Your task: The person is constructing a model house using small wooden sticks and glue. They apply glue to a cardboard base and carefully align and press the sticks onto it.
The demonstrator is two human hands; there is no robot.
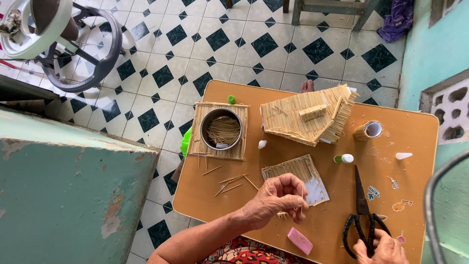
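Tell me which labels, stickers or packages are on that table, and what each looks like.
Blue and white sticker: beside the black scissors, small, irregular.
Orange sticker: near the table's right edge, pale outline.
Pink sticker: by the right hand, tiny.
Glue bottle: table centre, lying down, white with green end.

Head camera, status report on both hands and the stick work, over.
Left hand pinching thin sticks above the half-covered panel. Right hand on the black scissors. Pink block lies between the hands, loose sticks left of the panel.

Stick-built house model, metal bowl w/ sticks, pink eraser, paper roll.
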